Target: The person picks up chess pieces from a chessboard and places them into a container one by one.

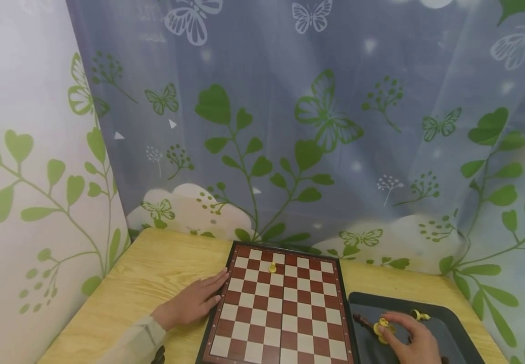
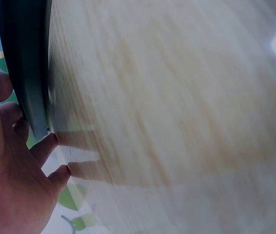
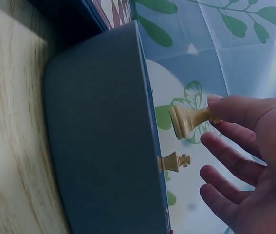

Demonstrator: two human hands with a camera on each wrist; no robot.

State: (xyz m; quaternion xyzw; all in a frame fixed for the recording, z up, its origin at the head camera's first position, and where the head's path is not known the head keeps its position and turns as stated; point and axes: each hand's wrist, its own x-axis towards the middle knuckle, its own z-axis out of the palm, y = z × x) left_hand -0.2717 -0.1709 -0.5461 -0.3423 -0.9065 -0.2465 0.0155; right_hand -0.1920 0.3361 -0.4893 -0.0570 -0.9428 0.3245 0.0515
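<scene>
A red-and-white chessboard lies on the table, with one pale yellow chess piece standing near its far edge. My left hand rests at the board's left side, fingers extended against the edge; in the left wrist view, fingertips of that hand touch the table and the dark rim. Over the tray, thumb and fingers of my right hand pinch a pale yellow chess piece. Its base shows, while the fingers cover its top. Below it, a king pokes above the tray's side.
Right of the board, the dark tray also holds a yellow piece on its side and a dark brown piece. Wooden tabletop surrounds the board. A patterned curtain hangs behind the table.
</scene>
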